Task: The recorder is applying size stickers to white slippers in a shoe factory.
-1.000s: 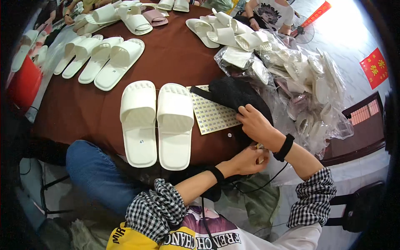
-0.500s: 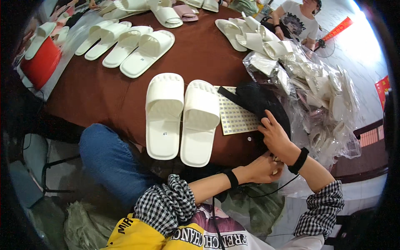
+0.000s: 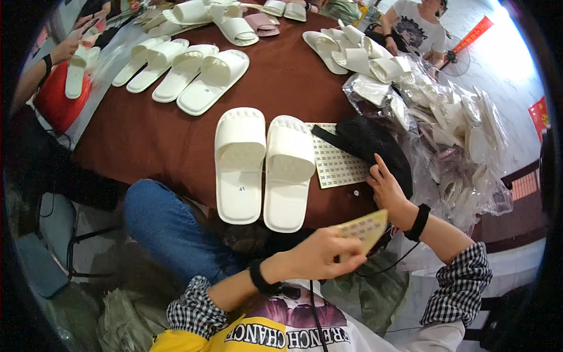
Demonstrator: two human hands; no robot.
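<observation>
My left hand [image 3: 319, 256] is closed on a yellowish sheet of small stickers [image 3: 368, 227], held up in front of my chest and bent a little. My right hand [image 3: 388, 190] grips the near side of a black fabric bag with a strap [image 3: 369, 141]; its index finger lies along the fabric, and the thumb is hidden. Partly under the bag lies another sticker sheet [image 3: 337, 161] with rows of small printed labels. Left of it, a pair of white slippers stands side by side: the left slipper [image 3: 239, 199] has a small label on its insole, the right slipper [image 3: 287, 202] shows none.
Two more white slipper pairs [image 3: 193, 94] stand at the far left of the brown-covered table [image 3: 146, 146]. Loose white slippers [image 3: 352, 56] and a clear plastic bag of slippers [image 3: 446, 135] are at the right. Another person's hand [image 3: 64, 50] is over a red stool [image 3: 58, 105]; someone sits opposite.
My left hand has come out from beside the black bag and moved left, now with a sticker sheet in it. My right hand stays at the bag. Another person's arm has entered at the far left.
</observation>
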